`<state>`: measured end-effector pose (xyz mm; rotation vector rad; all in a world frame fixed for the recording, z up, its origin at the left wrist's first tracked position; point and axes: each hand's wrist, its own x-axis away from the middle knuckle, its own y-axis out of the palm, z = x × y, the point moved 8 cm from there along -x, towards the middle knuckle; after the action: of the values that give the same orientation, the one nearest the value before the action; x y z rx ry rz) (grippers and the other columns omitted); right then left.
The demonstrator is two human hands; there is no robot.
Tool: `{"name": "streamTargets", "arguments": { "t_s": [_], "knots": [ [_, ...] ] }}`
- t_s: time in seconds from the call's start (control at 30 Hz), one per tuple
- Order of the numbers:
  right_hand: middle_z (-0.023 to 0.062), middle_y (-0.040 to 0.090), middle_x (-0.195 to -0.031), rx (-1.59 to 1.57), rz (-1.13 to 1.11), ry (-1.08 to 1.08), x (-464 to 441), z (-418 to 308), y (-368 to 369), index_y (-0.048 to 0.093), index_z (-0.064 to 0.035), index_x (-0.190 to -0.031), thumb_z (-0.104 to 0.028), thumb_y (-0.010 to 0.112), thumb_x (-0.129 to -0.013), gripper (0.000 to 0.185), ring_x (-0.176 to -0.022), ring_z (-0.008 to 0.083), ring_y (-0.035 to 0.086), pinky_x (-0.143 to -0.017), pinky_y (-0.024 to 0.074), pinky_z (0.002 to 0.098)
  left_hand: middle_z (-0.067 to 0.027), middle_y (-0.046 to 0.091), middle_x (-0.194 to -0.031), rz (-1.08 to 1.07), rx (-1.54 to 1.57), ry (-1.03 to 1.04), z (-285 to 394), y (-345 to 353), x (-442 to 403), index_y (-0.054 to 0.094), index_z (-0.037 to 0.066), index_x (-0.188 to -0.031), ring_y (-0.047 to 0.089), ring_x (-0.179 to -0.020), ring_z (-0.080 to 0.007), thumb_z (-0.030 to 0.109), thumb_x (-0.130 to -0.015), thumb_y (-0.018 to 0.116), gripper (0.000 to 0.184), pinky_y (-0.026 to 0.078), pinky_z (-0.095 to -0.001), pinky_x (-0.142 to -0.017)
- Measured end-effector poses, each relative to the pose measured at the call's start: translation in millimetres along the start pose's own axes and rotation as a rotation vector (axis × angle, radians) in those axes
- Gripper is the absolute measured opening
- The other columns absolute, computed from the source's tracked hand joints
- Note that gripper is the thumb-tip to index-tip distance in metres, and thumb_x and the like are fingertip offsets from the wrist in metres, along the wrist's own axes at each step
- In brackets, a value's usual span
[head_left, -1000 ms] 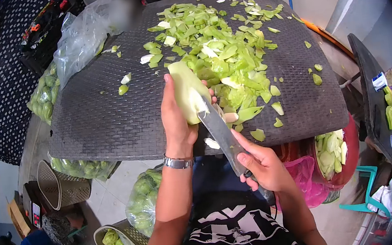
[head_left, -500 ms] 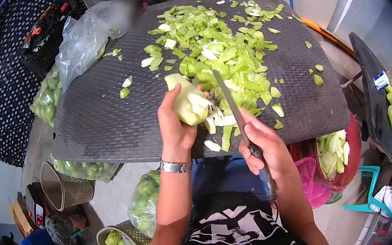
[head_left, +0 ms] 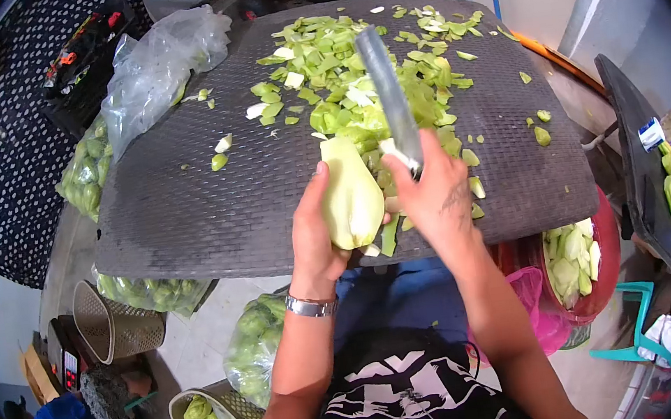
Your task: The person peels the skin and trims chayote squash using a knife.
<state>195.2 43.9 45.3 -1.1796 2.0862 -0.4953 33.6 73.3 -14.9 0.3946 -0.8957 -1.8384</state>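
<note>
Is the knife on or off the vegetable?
Off: the right hand holds the knife apart, with peelings visible between it and the vegetable in the left hand.

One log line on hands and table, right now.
Left hand: pale vegetable | Right hand: knife, clear of vegetable | Table: scattered peelings

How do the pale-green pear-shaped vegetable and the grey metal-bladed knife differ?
The pale-green pear-shaped vegetable is in the left grip; the grey metal-bladed knife in the right grip. The vegetable is plump and rounded, the knife's blade flat and straight-sided. Both are held over the dark woven-patterned table.
</note>
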Motion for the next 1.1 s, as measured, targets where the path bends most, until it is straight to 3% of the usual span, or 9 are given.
{"name": "streamTargets", "arguments": {
  "t_s": [0.17, 0.33, 0.43, 0.5, 0.67, 0.77, 0.97, 1.07, 1.1],
  "knots": [
    [0.0225, 0.071, -0.090, 0.044, 0.059, -0.054, -10, 1, -11, 0.064, -0.0030, -0.111, -0.034, 0.079, -0.091, 0.040, -0.086, 0.0438, 0.071, -0.076, 0.0548, 0.0515, -0.0209, 0.067, -0.120, 0.064, 0.035, 0.015, 5, -12, 7, 0.050, -0.002, -0.139, 0.071, -0.104, -0.0341, 0.021, -0.099, 0.058, 0.047, 0.062, -0.0550, -0.085],
    [0.0166, 0.066, -0.097, 0.028, 0.001, -0.191, 4, 3, -15, 0.068, -0.0048, -0.112, -0.036, 0.082, -0.088, 0.042, -0.090, 0.0389, 0.068, -0.081, 0.0540, 0.0475, -0.0202, 0.066, -0.122, -0.132, 0.136, -0.124, -6, 4, 17, 0.045, 0.000, -0.141, 0.071, -0.104, -0.0360, 0.007, -0.091, 0.063, 0.054, 0.064, -0.0466, -0.080],
    [0.0174, 0.068, -0.096, -0.064, -0.175, -0.209, 10, -5, -16, 0.067, -0.0048, -0.112, -0.043, 0.084, -0.085, 0.050, -0.087, 0.0387, 0.069, -0.078, 0.0549, 0.0466, -0.0196, 0.069, -0.116, -0.213, -0.069, -0.175, -15, 13, 25, 0.048, 0.000, -0.139, 0.073, -0.097, -0.0342, 0.004, -0.089, 0.065, 0.054, 0.063, -0.0439, -0.077],
    [0.0183, 0.071, -0.095, -0.128, -0.331, -0.190, 12, -15, -19, 0.066, -0.0049, -0.113, -0.050, 0.085, -0.082, 0.058, -0.084, 0.0388, 0.070, -0.076, 0.0560, 0.0458, -0.0159, 0.072, -0.113, -0.105, -0.448, 0.022, -10, 9, 24, 0.059, 0.000, -0.131, 0.074, -0.093, -0.0243, -0.002, -0.084, 0.072, 0.048, 0.060, -0.0350, -0.079],
    [0.0140, 0.072, -0.096, 0.067, -0.296, -0.482, 37, -53, -42, 0.053, -0.0174, -0.154, -0.072, 0.074, -0.076, 0.097, -0.074, 0.0344, 0.072, -0.065, 0.0580, 0.0413, -0.0127, 0.073, -0.117, -0.071, -1.084, 0.495, 16, 28, 43, 0.065, 0.001, -0.130, 0.072, -0.103, -0.0234, 0.006, -0.084, 0.077, 0.048, 0.056, -0.0376, -0.090],
    [0.0195, 0.073, -0.113, 0.112, -0.428, -0.388, 46, -55, -42, 0.051, -0.0108, -0.154, -0.076, 0.068, -0.079, 0.101, -0.090, 0.0381, 0.073, -0.076, 0.0589, 0.0403, -0.0152, 0.072, -0.122, -0.040, -1.191, 0.471, 13, 27, 46, 0.065, 0.001, -0.130, 0.071, -0.109, -0.0266, 0.008, -0.082, 0.078, 0.051, 0.055, -0.0400, -0.094],
    [0.0185, 0.073, -0.117, 0.051, -0.342, -0.472, 52, -59, -44, 0.051, -0.0068, -0.154, -0.074, 0.069, -0.080, 0.101, -0.087, 0.0356, 0.073, -0.073, 0.0588, 0.0405, -0.0172, 0.069, -0.129, -0.137, -0.972, 0.537, 14, 31, 46, 0.065, 0.000, -0.130, 0.068, -0.114, -0.0288, 0.010, -0.081, 0.080, 0.052, 0.053, -0.0408, -0.099],
    [0.0174, 0.073, -0.110, 0.127, -0.336, -0.481, 54, -62, -45, 0.053, -0.0094, -0.153, -0.072, 0.071, -0.080, 0.098, -0.085, 0.0354, 0.073, -0.070, 0.0581, 0.0400, -0.0137, 0.064, -0.134, -0.195, -0.974, 0.536, 11, 27, 46, 0.057, -0.003, -0.140, 0.064, -0.120, -0.0239, 0.044, -0.084, 0.085, 0.078, 0.052, -0.0387, -0.101],
    [0.0169, 0.073, -0.107, 0.142, -0.340, -0.460, 54, -63, -46, 0.054, -0.0106, -0.152, -0.071, 0.072, -0.079, 0.096, -0.083, 0.0353, 0.073, -0.069, 0.0575, 0.0402, -0.0142, 0.064, -0.134, -0.165, -1.014, 0.544, 12, 27, 48, 0.057, -0.002, -0.140, 0.064, -0.120, -0.0245, 0.044, -0.085, 0.084, 0.077, 0.052, -0.0390, -0.101]
  ]
}}
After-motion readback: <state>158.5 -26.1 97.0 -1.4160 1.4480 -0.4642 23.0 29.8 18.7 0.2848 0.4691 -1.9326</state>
